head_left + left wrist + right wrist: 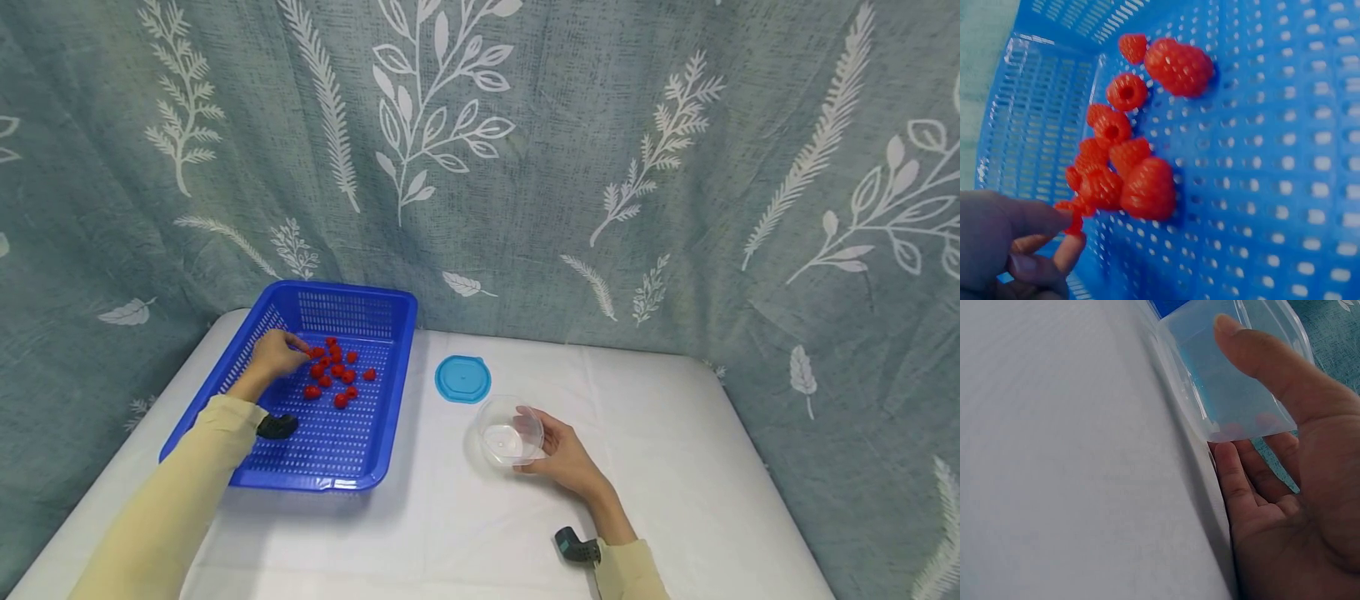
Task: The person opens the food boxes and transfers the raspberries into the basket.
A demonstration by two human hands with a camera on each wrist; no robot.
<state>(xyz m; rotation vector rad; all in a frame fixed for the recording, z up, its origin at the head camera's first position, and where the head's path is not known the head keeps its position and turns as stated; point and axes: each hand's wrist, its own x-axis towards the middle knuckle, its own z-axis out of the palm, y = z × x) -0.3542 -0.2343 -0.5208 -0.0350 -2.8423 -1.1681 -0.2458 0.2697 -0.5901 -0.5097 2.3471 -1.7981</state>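
Note:
Inside the blue basket (315, 458), my left hand (275, 357) pinches a red raspberry (1071, 219) between thumb and finger at the edge of the pile. Several more raspberries (1150, 189) lie close together on the perforated basket floor, some showing hollow ends. My right hand (564, 454) holds a clear plastic container (504, 442) by its right side, thumb on one side and fingers on the other. In the right wrist view the container (1229, 394) is see-through, with its base at or very near the white cloth.
A round blue lid (462, 379) lies flat on the white-covered table (645, 417), between basket and container and farther back. Behind the table hangs a grey-green curtain (547, 167) with white leaf prints. The basket's raised walls surround my left hand.

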